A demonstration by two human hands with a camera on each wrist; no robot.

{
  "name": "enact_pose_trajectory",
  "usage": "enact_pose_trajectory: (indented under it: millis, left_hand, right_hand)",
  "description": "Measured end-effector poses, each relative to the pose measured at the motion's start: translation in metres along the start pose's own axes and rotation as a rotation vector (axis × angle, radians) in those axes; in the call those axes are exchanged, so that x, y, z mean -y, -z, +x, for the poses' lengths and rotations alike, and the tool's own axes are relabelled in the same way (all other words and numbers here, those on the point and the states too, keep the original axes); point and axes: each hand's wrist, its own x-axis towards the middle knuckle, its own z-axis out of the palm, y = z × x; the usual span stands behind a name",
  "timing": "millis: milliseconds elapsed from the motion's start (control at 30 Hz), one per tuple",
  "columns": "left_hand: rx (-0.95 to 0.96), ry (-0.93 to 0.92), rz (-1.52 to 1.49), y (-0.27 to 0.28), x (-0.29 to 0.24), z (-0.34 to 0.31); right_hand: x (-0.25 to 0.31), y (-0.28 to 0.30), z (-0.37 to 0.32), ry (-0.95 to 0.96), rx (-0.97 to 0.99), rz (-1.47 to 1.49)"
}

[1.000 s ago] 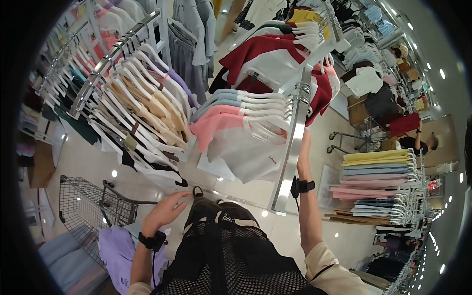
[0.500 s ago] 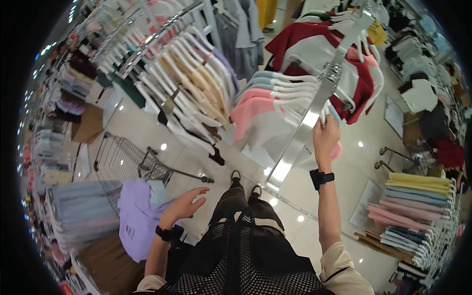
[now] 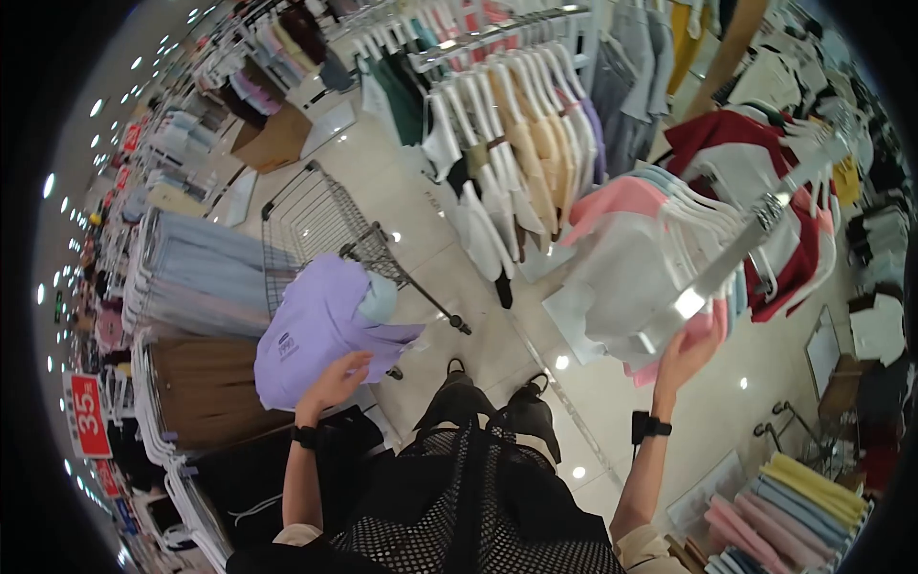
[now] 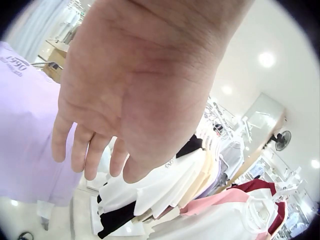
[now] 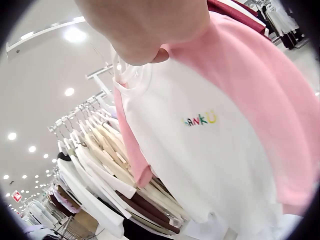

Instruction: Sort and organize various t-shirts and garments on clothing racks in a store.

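Pale-tiled shop floor, hanging pink-and-white shirt, right hand at its shoulder, grip impossible to tell, left of that shirt, lilac shirt near loose-fingered left hand.

Blk mesh top, beige slvs, blk wrist straps, dk trousers.

Lighting: bright, white, from ceiling lamps. Glare: lamp spots on floor; highlight on rail. Exposure: lilac top washed out; left hand darker, shaded. Focus: right hand soft-edged, close to lens. Distortion: fisheye bowing, all views; corners black.
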Motion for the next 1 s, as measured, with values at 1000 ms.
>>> enact_pose_trajectory:
  millis: [1000]
  left_hand:
    - [-1.017, 0.274, -0.044, 0.117, 0.357, -0.013]
  right_hand:
    - [0.503, -0.253, -0.269, 0.460, 1.415, 0.237]
